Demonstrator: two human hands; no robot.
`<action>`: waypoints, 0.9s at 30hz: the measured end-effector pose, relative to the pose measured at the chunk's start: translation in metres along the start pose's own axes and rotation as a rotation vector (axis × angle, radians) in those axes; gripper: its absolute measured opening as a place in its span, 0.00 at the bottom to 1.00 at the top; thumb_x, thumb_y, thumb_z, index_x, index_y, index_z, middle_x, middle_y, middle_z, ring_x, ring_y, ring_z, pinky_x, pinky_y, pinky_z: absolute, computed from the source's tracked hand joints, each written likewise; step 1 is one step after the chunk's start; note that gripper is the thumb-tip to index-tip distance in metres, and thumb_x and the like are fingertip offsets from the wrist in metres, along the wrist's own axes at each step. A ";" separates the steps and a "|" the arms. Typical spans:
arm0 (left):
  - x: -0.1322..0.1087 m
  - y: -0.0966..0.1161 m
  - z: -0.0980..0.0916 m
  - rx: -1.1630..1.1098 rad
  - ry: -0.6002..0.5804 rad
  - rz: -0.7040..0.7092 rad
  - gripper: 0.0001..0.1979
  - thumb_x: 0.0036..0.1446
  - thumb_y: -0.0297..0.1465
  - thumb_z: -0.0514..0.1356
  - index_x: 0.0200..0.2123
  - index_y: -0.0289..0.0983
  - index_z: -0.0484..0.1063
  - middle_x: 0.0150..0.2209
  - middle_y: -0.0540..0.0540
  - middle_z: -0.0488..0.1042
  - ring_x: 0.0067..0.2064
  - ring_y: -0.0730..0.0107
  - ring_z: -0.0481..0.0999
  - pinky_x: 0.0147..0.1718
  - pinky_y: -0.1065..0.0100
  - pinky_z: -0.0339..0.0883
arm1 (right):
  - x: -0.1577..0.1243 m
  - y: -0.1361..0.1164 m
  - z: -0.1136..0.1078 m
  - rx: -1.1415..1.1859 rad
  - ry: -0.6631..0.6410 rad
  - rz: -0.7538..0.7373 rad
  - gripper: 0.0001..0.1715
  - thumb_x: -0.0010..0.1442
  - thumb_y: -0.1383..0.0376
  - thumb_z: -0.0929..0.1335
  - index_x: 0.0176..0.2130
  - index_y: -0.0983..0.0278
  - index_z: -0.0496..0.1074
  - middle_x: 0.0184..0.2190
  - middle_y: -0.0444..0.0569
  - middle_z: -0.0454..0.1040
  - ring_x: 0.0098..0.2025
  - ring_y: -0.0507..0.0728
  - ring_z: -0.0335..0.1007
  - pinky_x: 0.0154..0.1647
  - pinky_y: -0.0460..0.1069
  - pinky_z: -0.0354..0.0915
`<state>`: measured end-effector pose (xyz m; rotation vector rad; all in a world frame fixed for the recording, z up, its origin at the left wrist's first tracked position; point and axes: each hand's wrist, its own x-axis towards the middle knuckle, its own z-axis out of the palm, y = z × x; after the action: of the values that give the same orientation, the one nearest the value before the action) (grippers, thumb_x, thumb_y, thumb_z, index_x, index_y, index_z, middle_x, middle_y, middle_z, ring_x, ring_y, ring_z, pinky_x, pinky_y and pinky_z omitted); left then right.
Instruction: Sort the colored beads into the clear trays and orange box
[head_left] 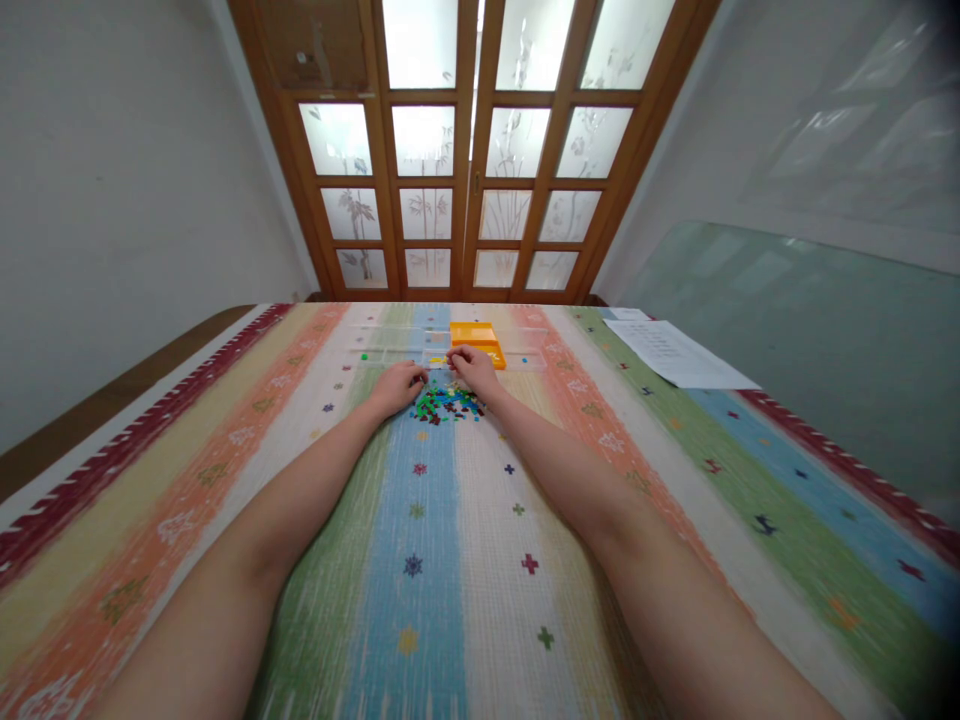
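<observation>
A pile of small green, blue, dark red and yellow pieces lies on the striped tablecloth between my hands. At its left edge is my left hand, its fingers curled together; whatever they may hold is hidden. My right hand pinches its thumb and fingers just above the pile, in front of an open orange box. What that pinch holds is too small to name. Behind both hands stretches a clear plastic divided case. In it I see a green piece, yellow pieces and a blue piece.
Printed paper sheets lie on the right side of the table. The patterned tablecloth covers the tabletop. Beyond the far edge stand wooden doors with frosted panes, and a glass panel leans along the right wall.
</observation>
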<state>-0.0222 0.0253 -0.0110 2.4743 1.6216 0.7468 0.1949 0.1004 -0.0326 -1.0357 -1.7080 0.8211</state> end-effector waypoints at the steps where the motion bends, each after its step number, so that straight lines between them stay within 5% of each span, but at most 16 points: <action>1: 0.000 0.000 0.000 0.000 0.003 -0.010 0.10 0.60 0.30 0.60 0.42 0.40 0.82 0.38 0.44 0.76 0.41 0.60 0.74 0.43 0.63 0.68 | 0.000 0.000 0.000 -0.001 -0.001 -0.004 0.12 0.62 0.64 0.65 0.40 0.61 0.78 0.33 0.44 0.80 0.36 0.55 0.77 0.43 0.50 0.72; 15: 0.000 -0.004 0.002 -0.070 0.086 -0.084 0.07 0.60 0.31 0.60 0.37 0.40 0.78 0.37 0.44 0.79 0.39 0.60 0.74 0.40 0.62 0.65 | -0.003 -0.006 0.001 0.000 -0.013 0.027 0.12 0.62 0.66 0.65 0.40 0.61 0.78 0.33 0.44 0.81 0.34 0.54 0.77 0.41 0.49 0.72; 21: 0.011 -0.022 0.010 -0.531 0.293 -0.343 0.05 0.57 0.32 0.61 0.35 0.38 0.75 0.32 0.47 0.77 0.34 0.65 0.74 0.37 0.65 0.67 | -0.004 -0.008 0.000 -0.003 -0.015 0.020 0.12 0.61 0.66 0.65 0.41 0.62 0.79 0.32 0.45 0.81 0.34 0.54 0.77 0.40 0.48 0.71; 27: 0.017 -0.040 -0.005 -0.873 0.522 -0.563 0.07 0.54 0.32 0.62 0.36 0.37 0.74 0.31 0.49 0.75 0.28 0.72 0.70 0.30 0.71 0.64 | -0.004 -0.007 0.001 0.001 -0.029 0.038 0.13 0.62 0.66 0.65 0.42 0.61 0.79 0.34 0.45 0.81 0.36 0.54 0.78 0.42 0.49 0.72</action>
<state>-0.0528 0.0570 -0.0135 1.2092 1.5077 1.6172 0.1923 0.0935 -0.0281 -1.0629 -1.7172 0.8648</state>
